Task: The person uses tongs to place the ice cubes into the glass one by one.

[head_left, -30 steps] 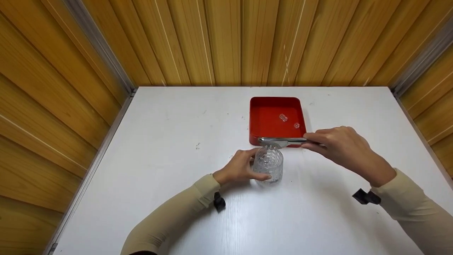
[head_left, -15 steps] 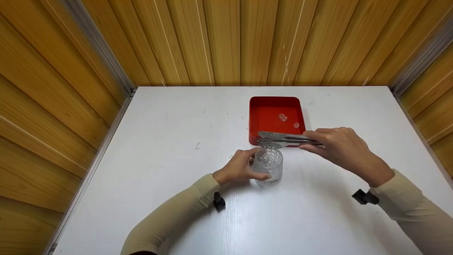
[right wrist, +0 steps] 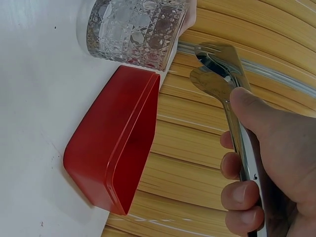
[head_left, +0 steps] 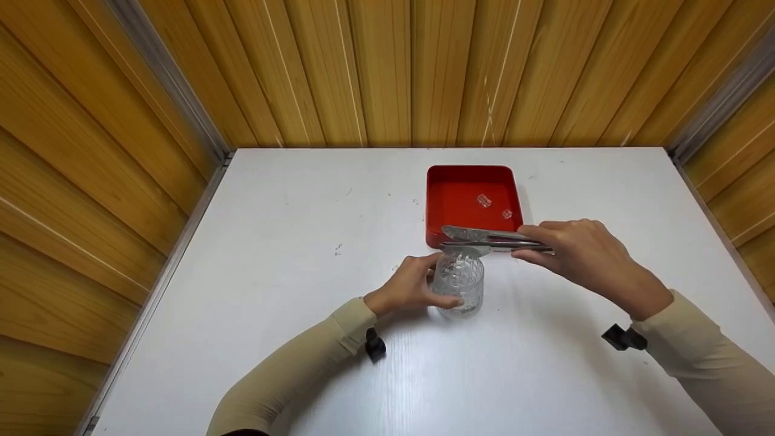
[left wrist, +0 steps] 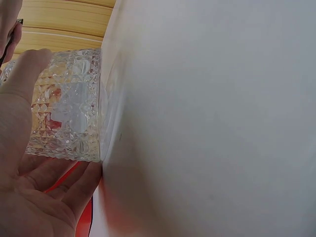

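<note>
My left hand [head_left: 413, 284] holds a clear cut-pattern glass [head_left: 461, 283] upright on the white table, thumb on the near side and fingers behind. In the left wrist view, the fingers [left wrist: 79, 185] curve around the side of the glass [left wrist: 74, 108]. Metal serving tongs [head_left: 463, 232] are gripped in my right hand [head_left: 578, 249]. Their two ends stand apart just above the rim of the glass. In the right wrist view, one end of the tongs [right wrist: 210, 81] is rounded, and nothing shows between the ends. Clear pieces [head_left: 461, 266] show faintly inside the glass.
A square red tray [head_left: 431, 206] stands behind the glass. Two small clear pieces lie in it, one larger piece [head_left: 484, 200] and one smaller piece [head_left: 507, 214]. Wood-patterned panels [head_left: 387, 72] close off the table's back and sides.
The tongs were pressed together over the glass a second ago, and their ends have since spread apart. My left hand and the glass have stayed in place.
</note>
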A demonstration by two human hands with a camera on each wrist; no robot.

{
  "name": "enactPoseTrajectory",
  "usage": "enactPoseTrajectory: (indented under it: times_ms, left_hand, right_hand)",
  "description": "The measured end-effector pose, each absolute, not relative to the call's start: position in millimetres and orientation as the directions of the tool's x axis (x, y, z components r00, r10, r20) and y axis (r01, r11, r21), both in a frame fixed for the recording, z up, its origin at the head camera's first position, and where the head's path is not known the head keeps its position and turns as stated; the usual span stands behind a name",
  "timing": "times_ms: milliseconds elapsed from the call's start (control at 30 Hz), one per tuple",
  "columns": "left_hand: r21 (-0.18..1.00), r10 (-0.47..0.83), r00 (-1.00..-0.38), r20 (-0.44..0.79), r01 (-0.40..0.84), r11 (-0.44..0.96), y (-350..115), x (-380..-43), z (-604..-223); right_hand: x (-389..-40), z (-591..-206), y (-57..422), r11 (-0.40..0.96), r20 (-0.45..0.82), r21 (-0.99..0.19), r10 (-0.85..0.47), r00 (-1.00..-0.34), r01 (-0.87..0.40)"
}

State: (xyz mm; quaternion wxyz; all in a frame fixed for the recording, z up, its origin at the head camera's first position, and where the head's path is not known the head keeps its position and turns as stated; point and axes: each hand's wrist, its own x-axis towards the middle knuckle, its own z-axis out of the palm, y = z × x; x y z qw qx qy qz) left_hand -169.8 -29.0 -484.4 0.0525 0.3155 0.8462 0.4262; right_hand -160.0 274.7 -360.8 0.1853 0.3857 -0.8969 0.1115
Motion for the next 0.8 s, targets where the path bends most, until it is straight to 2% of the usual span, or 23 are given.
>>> enactPoseTrajectory:
  times_ms: [300,800]
  left_hand:
    - [0.746,0.583,-0.792,0.181,0.497,0.443,-30.3,-169.3,-484.3]
    - [0.734,0.575,-0.803,0.16,0.486,0.474,-29.8,-170.8,-484.3]
  right_hand:
    - [-165.2,-360.6,273.1,0.653,0.443,-0.05,-0.663,-0.603,-0.755]
    - [-205.0,-347.7,275.8,0.682,0.346,-0.066,-0.669,-0.658,-0.728]
